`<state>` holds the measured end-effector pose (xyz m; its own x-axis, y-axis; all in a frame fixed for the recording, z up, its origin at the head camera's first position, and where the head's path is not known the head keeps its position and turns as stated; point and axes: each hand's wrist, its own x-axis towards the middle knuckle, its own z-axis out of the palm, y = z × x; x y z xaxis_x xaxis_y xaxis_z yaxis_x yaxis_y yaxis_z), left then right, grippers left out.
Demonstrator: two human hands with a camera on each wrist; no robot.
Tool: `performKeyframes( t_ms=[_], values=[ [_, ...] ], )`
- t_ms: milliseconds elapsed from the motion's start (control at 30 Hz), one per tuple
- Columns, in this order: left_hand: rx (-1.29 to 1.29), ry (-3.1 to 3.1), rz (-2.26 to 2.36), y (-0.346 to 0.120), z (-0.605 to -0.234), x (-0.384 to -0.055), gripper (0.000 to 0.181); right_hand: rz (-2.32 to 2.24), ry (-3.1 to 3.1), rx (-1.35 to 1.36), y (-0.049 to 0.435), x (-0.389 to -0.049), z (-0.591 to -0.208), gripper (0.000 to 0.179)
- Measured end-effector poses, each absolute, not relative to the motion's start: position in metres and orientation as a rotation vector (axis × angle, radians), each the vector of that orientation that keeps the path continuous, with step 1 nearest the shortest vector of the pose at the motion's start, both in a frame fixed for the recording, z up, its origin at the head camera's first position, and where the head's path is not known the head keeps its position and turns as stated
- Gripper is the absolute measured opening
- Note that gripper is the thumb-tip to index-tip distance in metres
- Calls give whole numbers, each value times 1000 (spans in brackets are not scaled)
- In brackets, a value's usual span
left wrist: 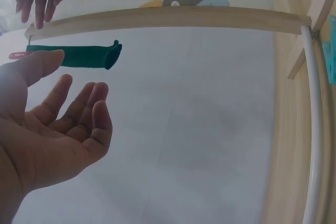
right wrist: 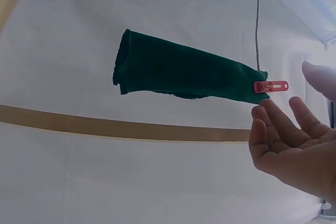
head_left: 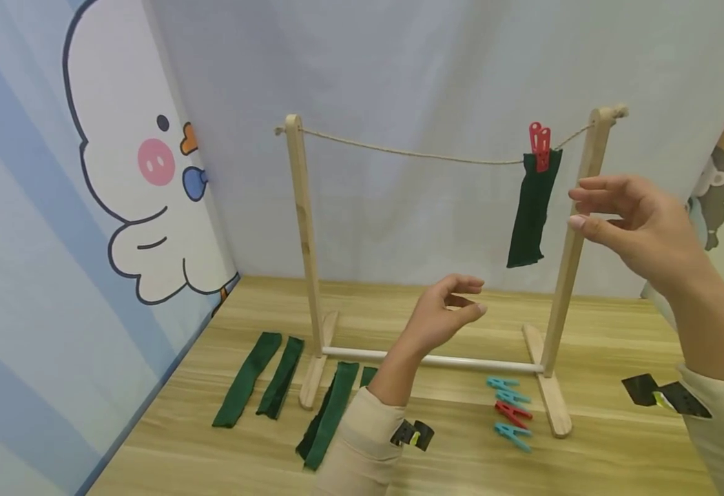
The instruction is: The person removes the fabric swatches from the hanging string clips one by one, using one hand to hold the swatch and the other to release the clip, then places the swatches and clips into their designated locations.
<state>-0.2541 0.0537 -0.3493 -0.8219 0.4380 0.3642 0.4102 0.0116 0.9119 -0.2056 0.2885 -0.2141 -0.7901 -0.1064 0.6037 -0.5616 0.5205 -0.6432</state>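
Note:
A dark green cloth strip (head_left: 530, 217) hangs folded over the string (head_left: 411, 153) near the right post, where a red clothespin (head_left: 542, 158) clips it. My right hand (head_left: 653, 231) is in the air beside that post, apart from the cloth, its fingers loosely bent with nothing in them. In the right wrist view the red clothespin (right wrist: 271, 86) grips the cloth's end close to my fingertips. Lower down, in front of the rack, my left hand (head_left: 439, 317) hovers with relaxed, parted fingers. The left wrist view shows its palm and fingers (left wrist: 79, 114) holding nothing.
Several green cloth strips (head_left: 246, 382) lie on the wooden table (head_left: 461, 455) at the left, one partly behind my left forearm. Blue and red clothespins (head_left: 512, 413) lie by the rack's right foot (head_left: 554, 406). A white bar (head_left: 461, 363) joins the two posts low down.

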Motion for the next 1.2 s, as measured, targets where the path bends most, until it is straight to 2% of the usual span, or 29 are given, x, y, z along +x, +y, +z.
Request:
performKeyframes(
  t_ms=[467,1200],
  values=[
    [946,2176,2041,75,-332,-265,36,1263,-2149,630,287,-217,-191,43],
    [749,2022,2251,120,-329,-280,47,1527,-2043,731,286,-236,-167,43]
  ],
)
